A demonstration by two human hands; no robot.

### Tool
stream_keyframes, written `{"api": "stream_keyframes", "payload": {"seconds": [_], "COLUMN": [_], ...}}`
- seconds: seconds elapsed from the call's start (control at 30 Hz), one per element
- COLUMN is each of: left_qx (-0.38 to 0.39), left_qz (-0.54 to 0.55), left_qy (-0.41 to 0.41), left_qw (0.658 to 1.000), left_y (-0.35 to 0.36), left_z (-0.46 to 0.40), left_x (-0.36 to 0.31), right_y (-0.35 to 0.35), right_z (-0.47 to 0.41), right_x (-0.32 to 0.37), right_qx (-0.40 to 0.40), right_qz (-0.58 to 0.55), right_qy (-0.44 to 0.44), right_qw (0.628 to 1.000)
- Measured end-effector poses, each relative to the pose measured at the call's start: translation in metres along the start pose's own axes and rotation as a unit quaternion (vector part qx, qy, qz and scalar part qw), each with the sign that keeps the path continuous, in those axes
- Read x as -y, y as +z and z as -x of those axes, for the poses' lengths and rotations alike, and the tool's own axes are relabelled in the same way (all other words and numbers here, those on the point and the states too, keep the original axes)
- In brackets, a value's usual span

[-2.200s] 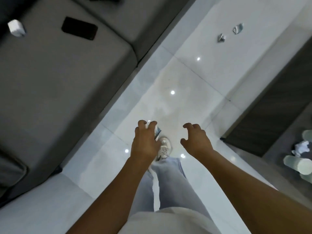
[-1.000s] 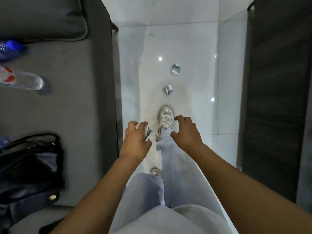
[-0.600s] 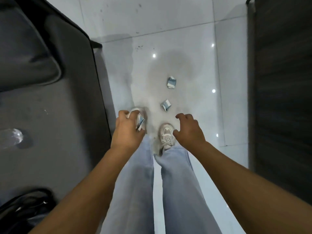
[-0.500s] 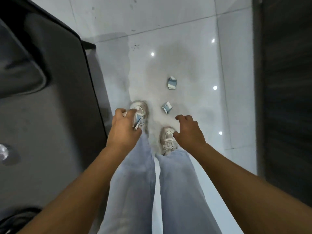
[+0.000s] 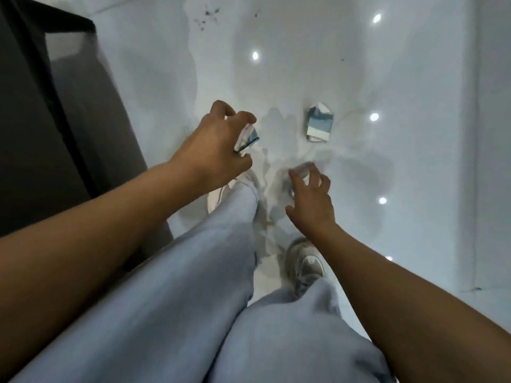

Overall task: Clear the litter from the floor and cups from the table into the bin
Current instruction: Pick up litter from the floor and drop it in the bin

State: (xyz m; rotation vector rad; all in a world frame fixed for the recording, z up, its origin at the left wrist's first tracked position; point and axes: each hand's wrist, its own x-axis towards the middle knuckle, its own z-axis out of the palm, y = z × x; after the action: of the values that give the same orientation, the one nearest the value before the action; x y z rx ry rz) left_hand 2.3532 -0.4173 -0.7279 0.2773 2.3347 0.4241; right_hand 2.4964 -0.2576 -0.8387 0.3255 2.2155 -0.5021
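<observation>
Left hand [image 5: 218,145] holds one wrapper [image 5: 249,138]; right hand [image 5: 311,200] reaches, fingers spread, over light, crumpled litter [image 5: 304,172]; pinch its edge.

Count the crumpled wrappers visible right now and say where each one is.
3. One wrapper held in the left hand at; one lying on the floor at; one mostly hidden under the right hand's fingertips at, blurred. More may lie out of view.
</observation>
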Motion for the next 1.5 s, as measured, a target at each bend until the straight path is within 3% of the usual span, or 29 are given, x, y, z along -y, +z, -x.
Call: {"api": "stream_keyframes", "payload": {"seconds": [0.13, 0.37, 0.6, 1.0, 1.27, 1.5], "left_qx": [0.021, 0.023, 0.051, 0.035, 0.001, -0.015], "left_qz": [-0.030, -0.008, 0.069, 0.031, 0.039, 0.028], "left_qy": [0.035, 0.000, -0.060, 0.000, 0.007, 0.000], "left_qw": [0.999, 1.000, 0.994, 0.999, 0.999, 0.999], "left_y": [-0.006, -0.035, -0.124, -0.416, -0.525, -0.584], "left_z": [-0.029, -0.016, 0.075, 0.172, 0.150, 0.051], "left_x": [0.006, -0.007, -0.082, -0.216, -0.294, -0.391], "right_y": [0.019, -0.031, -0.191, -0.489, -0.612, -0.749], "right_z": [-0.010, 0.023, 0.132, 0.309, 0.318, 0.250], "right_x": [-0.003, 0.009, 0.051, 0.165, 0.174, 0.128], "right_qx": [-0.065, -0.048, -0.065, -0.121, -0.151, -0.165], "right_qz": [0.033, -0.014, -0.044, -0.079, -0.086, -0.143], "right_qy": [-0.016, -0.021, -0.031, 0.033, 0.034, 0.021], "right_qw": [0.997, 0.999, 0.996, 0.989, 0.984, 0.976]}}
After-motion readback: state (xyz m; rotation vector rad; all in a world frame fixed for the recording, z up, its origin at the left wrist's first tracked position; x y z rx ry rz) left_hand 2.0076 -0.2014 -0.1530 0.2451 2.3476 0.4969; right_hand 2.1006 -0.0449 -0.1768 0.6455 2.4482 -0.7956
